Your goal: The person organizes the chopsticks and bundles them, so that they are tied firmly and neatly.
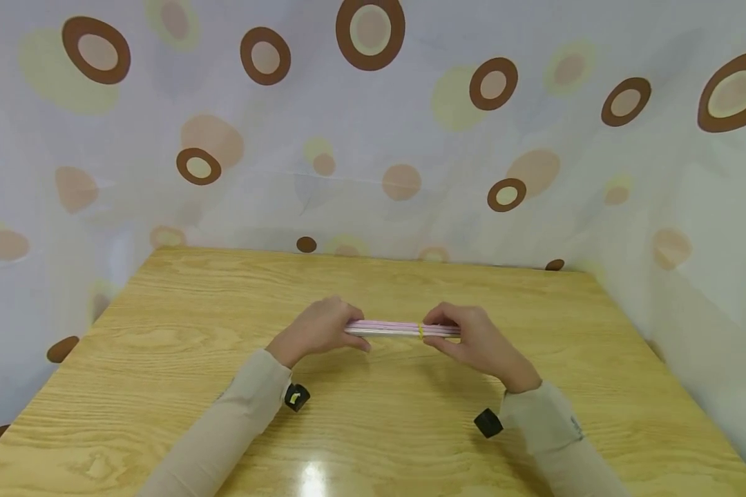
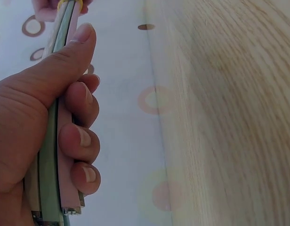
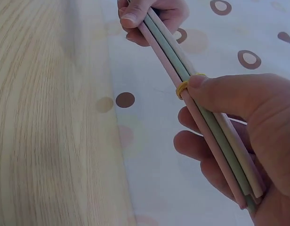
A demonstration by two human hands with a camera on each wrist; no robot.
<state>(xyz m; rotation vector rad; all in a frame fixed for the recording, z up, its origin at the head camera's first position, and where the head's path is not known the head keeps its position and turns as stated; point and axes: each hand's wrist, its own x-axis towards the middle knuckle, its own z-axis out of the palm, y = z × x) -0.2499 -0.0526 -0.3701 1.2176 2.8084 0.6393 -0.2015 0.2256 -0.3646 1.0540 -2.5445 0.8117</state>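
Observation:
A bundle of pastel chopsticks (image 1: 388,328) in pink, green and beige is held level above the table, between both hands. My left hand (image 1: 323,328) grips one end, its thumb laid along the sticks and its fingers curled round them in the left wrist view. Around the bundle, near the other end, sits a yellow rubber band (image 3: 181,89). My right hand (image 1: 481,342) holds that end, and its thumb (image 3: 208,92) presses at the band. Part of the sticks is hidden behind the fingers of each hand.
The wooden table (image 1: 236,290) spreads under both hands. A white cloth with brown and pastel spots (image 1: 348,103) hangs behind it and at the sides. Each sleeved wrist carries a small black camera (image 1: 297,397).

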